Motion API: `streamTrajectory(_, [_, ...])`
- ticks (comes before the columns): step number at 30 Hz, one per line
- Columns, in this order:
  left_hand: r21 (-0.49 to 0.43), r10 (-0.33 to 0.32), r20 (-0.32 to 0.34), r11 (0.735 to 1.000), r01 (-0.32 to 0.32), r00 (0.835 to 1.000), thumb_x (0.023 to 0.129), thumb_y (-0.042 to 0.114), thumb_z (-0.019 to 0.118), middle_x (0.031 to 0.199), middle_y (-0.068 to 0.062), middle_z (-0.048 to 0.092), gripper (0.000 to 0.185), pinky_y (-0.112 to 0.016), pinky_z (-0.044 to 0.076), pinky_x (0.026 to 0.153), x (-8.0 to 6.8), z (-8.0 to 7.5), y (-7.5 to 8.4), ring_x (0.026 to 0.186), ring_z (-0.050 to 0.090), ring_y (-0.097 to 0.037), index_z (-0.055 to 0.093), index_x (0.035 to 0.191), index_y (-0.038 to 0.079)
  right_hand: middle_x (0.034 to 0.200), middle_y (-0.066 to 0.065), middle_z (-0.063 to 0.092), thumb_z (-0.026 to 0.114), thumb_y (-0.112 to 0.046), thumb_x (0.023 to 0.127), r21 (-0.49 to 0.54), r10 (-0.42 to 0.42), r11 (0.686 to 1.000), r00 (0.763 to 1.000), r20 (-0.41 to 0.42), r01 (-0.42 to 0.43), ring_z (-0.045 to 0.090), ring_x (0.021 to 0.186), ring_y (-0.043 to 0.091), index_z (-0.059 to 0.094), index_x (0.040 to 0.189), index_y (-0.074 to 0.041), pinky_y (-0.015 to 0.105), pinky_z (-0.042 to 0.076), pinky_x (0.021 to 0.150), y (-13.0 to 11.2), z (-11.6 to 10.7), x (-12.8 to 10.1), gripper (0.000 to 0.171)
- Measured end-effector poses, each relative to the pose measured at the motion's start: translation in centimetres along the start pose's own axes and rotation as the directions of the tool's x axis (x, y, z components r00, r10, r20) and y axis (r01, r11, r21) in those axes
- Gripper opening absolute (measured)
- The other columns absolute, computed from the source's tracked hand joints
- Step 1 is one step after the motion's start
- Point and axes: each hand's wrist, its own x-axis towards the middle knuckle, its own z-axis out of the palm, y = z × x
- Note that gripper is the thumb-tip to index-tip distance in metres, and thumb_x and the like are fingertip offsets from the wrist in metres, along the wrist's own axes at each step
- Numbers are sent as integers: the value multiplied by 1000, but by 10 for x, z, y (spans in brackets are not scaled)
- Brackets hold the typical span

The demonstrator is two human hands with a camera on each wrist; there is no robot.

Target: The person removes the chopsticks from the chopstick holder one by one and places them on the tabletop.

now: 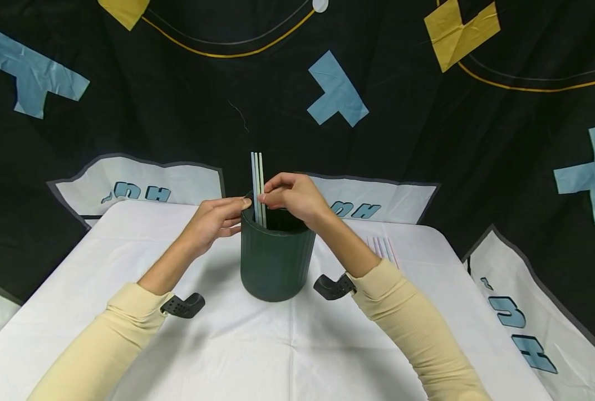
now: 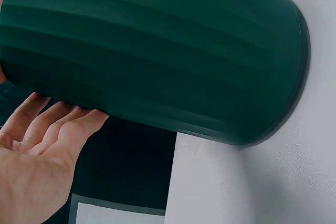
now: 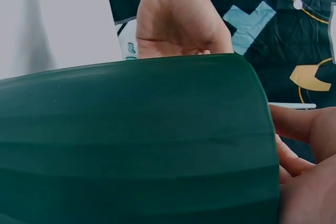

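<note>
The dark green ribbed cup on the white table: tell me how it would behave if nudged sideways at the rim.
The dark green ribbed cup is taller than wide, so a rim push may tip rather than slide it. The left hand touching its rim should steady it. The thin pale straws, pinched by the right hand, look light and would likely shift.

**What the cup is hiding**

The straws' [image 1: 257, 186] lower ends are disappearing inside the green cup [image 1: 276, 259]. Beyond the cup, the right forearm is covering part of some loose straws [image 1: 383, 248]. Both wrist views are cutting off the cup.
</note>
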Motion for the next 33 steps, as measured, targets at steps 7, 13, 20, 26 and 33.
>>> streamTrajectory(7, [-1,-3,2,1000,3,1000,98,38,66,139,-17,62,58,-41,55,100,0,1,1,127,62,-31,56,143,3,101,13,72,75,-6,91,133,22,991,999,-35,-17,75,85,21,70,99,-3,35,63,85,-5,-9,-3,10])
streamTrajectory(13, [-1,-10,-11,1000,10,1000,97,37,66,140,-17,61,58,-41,55,100,0,1,1,126,62,-31,55,143,3,103,15,72,74,-6,91,244,31,970,994,-101,-6,76,79,21,68,100,-5,37,64,81,-15,-23,-7,10])
streamTrajectory(20, [2,-12,-13,1000,12,1000,97,37,67,139,-17,62,58,-41,56,99,0,1,1,125,63,-30,55,144,3,92,9,72,73,-4,92,307,7,950,983,-182,50,75,74,19,66,98,-5,37,64,80,-22,-42,-9,9])
streamTrajectory(26, [7,-7,-7,1000,7,1000,98,36,66,140,-17,61,58,-41,55,99,0,1,1,126,63,-31,54,144,3,91,7,73,72,-3,93,357,2,929,962,-272,99,74,73,18,67,100,-4,36,64,77,-25,-64,-11,9])
streamTrajectory(33, [18,-3,-6,1000,3,1000,98,37,66,141,-17,60,59,-42,55,98,0,2,0,127,61,-33,54,145,3,94,7,73,73,-6,92,416,48,902,933,-357,113,75,76,19,70,103,-5,30,63,75,-29,-99,-20,11])
